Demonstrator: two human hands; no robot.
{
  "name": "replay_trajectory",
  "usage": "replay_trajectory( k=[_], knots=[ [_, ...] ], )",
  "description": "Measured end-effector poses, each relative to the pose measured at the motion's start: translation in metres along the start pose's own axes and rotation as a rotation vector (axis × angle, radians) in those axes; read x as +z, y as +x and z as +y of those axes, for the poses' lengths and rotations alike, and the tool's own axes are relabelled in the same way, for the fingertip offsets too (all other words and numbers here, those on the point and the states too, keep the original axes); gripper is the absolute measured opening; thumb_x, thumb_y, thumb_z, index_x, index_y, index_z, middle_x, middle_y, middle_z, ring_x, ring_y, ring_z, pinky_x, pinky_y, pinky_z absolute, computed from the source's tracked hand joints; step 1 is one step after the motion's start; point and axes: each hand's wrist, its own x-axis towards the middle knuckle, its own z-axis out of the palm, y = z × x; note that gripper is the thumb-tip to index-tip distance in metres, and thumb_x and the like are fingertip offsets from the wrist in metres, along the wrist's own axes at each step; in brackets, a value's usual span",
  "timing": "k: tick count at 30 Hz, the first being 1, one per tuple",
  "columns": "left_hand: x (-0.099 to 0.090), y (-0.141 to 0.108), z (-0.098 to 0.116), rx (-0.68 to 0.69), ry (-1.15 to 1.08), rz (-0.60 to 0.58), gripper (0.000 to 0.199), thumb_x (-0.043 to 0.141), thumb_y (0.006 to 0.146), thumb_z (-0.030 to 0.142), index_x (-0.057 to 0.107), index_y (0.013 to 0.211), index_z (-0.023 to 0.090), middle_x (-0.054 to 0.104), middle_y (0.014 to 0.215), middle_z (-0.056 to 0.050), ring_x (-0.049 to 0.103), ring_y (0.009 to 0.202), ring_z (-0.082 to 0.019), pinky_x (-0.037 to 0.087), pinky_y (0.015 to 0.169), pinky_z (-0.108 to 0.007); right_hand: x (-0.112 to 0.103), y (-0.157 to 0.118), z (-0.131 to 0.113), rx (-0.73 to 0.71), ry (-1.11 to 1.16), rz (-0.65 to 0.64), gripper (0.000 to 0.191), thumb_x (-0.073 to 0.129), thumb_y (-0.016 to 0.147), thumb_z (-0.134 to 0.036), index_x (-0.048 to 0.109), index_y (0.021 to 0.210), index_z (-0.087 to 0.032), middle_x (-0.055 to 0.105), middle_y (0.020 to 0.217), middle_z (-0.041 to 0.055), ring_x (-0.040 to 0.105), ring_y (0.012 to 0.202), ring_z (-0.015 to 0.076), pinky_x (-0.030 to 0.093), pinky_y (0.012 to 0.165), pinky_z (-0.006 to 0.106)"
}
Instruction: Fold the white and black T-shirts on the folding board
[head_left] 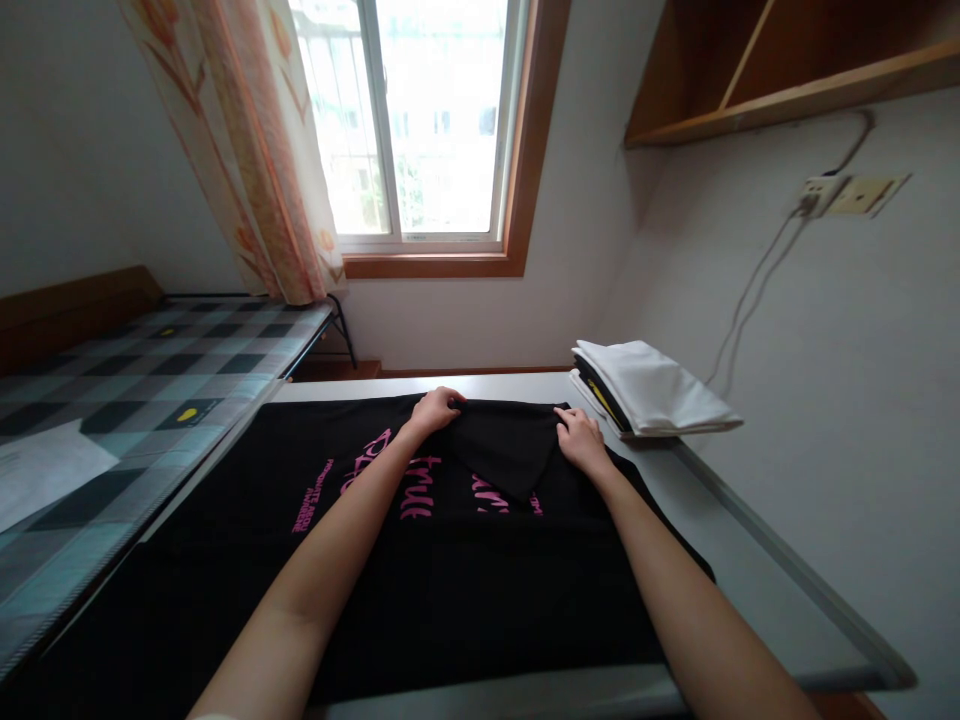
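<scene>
A black T-shirt (480,590) with pink lettering lies spread over a white table (750,550). Its sleeve (502,450) is folded inward over part of the lettering near the far edge. My left hand (438,410) pinches the black cloth at the left end of the folded sleeve. At the sleeve's right end, my right hand (581,438) has its fingers closed on the cloth near the corner. Both forearms reach across the shirt.
A stack of folded clothes (649,385), white on top, sits at the table's back right. Left of the table is a bed with a checked sheet (217,350) and a paper (49,465). A wooden shelf (795,90) hangs at the upper right.
</scene>
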Motion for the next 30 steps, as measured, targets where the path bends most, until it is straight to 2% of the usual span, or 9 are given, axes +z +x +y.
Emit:
replay_trajectory(
  k=[3, 5, 8, 11, 13, 16, 19, 23, 30],
  knots=[
    [-0.005, -0.008, 0.01, -0.001, 0.14, 0.022, 0.029, 0.063, 0.077, 0.025, 0.07, 0.105, 0.027, 0.065, 0.105, -0.004, 0.063, 0.094, -0.023, 0.048, 0.078, -0.031, 0.002, -0.001, -0.002, 0.003, -0.009, 0.041, 0.045, 0.038, 0.09, -0.025, 0.057, 0.131, -0.021, 0.054, 0.127, 0.012, 0.052, 0.106, 0.0286, 0.041, 0.091, 0.039],
    [-0.004, -0.012, 0.017, 0.027, 0.252, 0.096, 0.024, 0.062, 0.078, 0.027, 0.07, 0.101, 0.024, 0.061, 0.108, -0.008, 0.06, 0.097, -0.025, 0.048, 0.08, -0.034, 0.001, -0.003, -0.006, 0.009, -0.019, 0.065, 0.045, 0.037, 0.091, -0.025, 0.058, 0.13, -0.022, 0.053, 0.127, 0.0117, 0.051, 0.106, 0.029, 0.041, 0.09, 0.04],
    [0.005, -0.018, 0.026, 0.17, 0.365, 0.195, 0.024, 0.059, 0.083, 0.032, 0.068, 0.102, 0.021, 0.057, 0.113, -0.01, 0.054, 0.106, -0.026, 0.044, 0.089, -0.037, -0.005, -0.008, -0.015, -0.021, -0.048, 0.157, 0.042, 0.036, 0.093, -0.027, 0.062, 0.124, -0.021, 0.052, 0.128, 0.0128, 0.048, 0.109, 0.031, 0.04, 0.089, 0.043],
    [0.019, -0.023, 0.032, 0.353, 0.381, 0.168, 0.033, 0.054, 0.088, 0.039, 0.062, 0.115, 0.023, 0.054, 0.123, -0.01, 0.049, 0.114, -0.026, 0.039, 0.096, -0.04, -0.012, -0.014, -0.026, -0.138, -0.083, 0.249, 0.039, 0.039, 0.093, -0.032, 0.063, 0.121, -0.018, 0.05, 0.129, 0.0153, 0.045, 0.113, 0.0331, 0.04, 0.089, 0.045],
    [0.026, -0.025, 0.034, 0.404, 0.388, 0.139, 0.037, 0.052, 0.089, 0.041, 0.059, 0.121, 0.024, 0.052, 0.127, -0.009, 0.047, 0.117, -0.027, 0.038, 0.098, -0.042, -0.016, -0.018, -0.034, -0.207, -0.094, 0.248, 0.036, 0.043, 0.092, -0.034, 0.063, 0.118, -0.018, 0.053, 0.123, 0.0159, 0.046, 0.11, 0.0321, 0.04, 0.087, 0.045],
    [0.026, -0.026, 0.034, 0.382, 0.402, 0.123, 0.036, 0.051, 0.09, 0.042, 0.06, 0.119, 0.023, 0.055, 0.121, -0.01, 0.05, 0.113, -0.027, 0.04, 0.094, -0.042, -0.022, -0.024, -0.042, -0.277, -0.069, 0.183, 0.026, 0.051, 0.09, -0.037, 0.067, 0.101, -0.019, 0.059, 0.103, 0.0126, 0.051, 0.098, 0.0283, 0.041, 0.083, 0.042],
    [0.017, -0.023, 0.031, 0.289, 0.391, 0.132, 0.032, 0.055, 0.088, 0.039, 0.063, 0.113, 0.022, 0.056, 0.113, -0.01, 0.053, 0.106, -0.026, 0.044, 0.088, -0.038, -0.028, -0.033, -0.051, -0.478, 0.087, -0.024, 0.024, 0.056, 0.088, -0.042, 0.065, 0.084, -0.019, 0.06, 0.083, 0.0054, 0.054, 0.083, 0.0211, 0.042, 0.078, 0.036],
    [0.008, -0.017, 0.02, 0.185, 0.318, 0.145, 0.026, 0.055, 0.087, 0.035, 0.065, 0.107, 0.021, 0.057, 0.108, -0.008, 0.055, 0.1, -0.023, 0.045, 0.084, -0.033, -0.03, -0.047, -0.069, -0.739, 0.297, -0.294, 0.026, 0.071, 0.077, -0.044, 0.066, 0.086, -0.02, 0.059, 0.08, 0.0012, 0.054, 0.077, 0.0161, 0.043, 0.073, 0.029],
    [0.012, -0.015, 0.012, 0.255, 0.276, 0.205, 0.024, 0.057, 0.085, 0.032, 0.066, 0.106, 0.023, 0.059, 0.12, -0.007, 0.045, 0.118, -0.027, 0.035, 0.098, -0.043, -0.027, -0.056, -0.081, -0.742, 0.375, -0.381, 0.012, 0.062, 0.079, -0.019, 0.07, 0.087, -0.019, 0.06, 0.079, 0.0006, 0.055, 0.07, 0.0123, 0.043, 0.069, 0.025]
  ],
)
